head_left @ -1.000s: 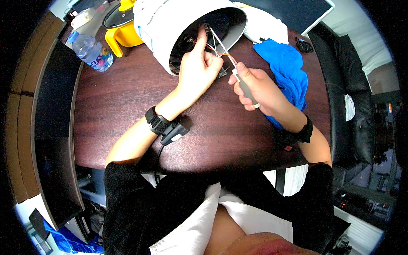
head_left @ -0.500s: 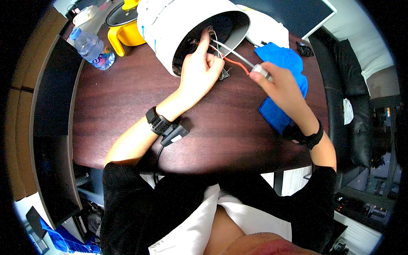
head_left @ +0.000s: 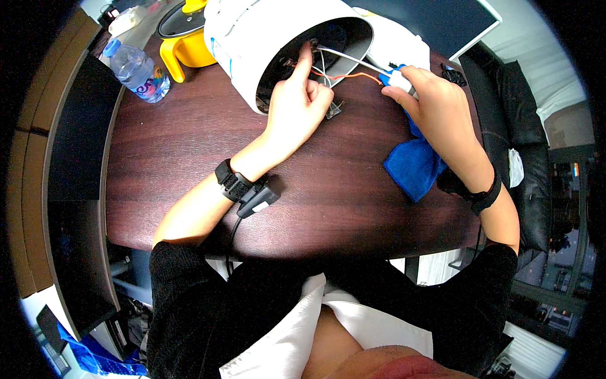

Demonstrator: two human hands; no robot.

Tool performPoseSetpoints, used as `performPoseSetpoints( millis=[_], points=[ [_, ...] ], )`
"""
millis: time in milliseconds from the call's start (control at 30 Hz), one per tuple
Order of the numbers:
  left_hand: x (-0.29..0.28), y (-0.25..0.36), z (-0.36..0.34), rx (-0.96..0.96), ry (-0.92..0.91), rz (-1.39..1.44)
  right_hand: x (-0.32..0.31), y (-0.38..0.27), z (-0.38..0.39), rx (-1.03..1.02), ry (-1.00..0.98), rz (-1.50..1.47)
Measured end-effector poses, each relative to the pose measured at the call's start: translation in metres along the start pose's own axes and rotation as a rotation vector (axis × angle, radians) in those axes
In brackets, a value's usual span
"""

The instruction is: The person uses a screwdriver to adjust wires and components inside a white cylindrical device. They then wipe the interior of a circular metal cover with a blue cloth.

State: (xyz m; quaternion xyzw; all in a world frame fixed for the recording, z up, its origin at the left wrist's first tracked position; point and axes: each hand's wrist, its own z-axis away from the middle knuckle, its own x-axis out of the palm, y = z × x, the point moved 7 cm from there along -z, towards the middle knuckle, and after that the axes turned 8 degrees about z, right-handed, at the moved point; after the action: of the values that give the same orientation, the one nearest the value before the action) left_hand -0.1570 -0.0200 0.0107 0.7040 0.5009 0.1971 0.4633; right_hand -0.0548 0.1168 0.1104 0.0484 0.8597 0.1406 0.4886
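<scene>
With the left hand (head_left: 297, 104) still fingertip-pressed inside the tipped white appliance (head_left: 265, 38) on the table (head_left: 189, 164), the right hand (head_left: 435, 107), pinching a small white part (head_left: 399, 78), has drawn the wires (head_left: 350, 68) taut outward.

You see a white round appliance (head_left: 252, 44) with a dark open base, trailing orange and white wires (head_left: 350, 72). The cloth (head_left: 413, 161) is bright blue, the table (head_left: 189, 158) dark reddish wood grain, the jug (head_left: 186, 41) yellow, and the bottle (head_left: 136, 66) clear with a blue cap.
</scene>
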Motion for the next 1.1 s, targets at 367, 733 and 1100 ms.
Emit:
performPoseSetpoints(
  millis=[367,733,1100],
  points=[
    [0.0,-0.003,0.001,0.002,0.003,0.059,0.009,0.001,-0.002,0.037,-0.089,-0.111],
    [0.002,-0.006,0.001,-0.012,0.01,0.03,0.071,-0.028,0.042,0.763,-0.729,-1.274],
    [0.002,-0.006,0.0,0.006,0.012,0.036,0.061,-0.085,0.048,0.959,-0.798,-1.933]
  ],
)
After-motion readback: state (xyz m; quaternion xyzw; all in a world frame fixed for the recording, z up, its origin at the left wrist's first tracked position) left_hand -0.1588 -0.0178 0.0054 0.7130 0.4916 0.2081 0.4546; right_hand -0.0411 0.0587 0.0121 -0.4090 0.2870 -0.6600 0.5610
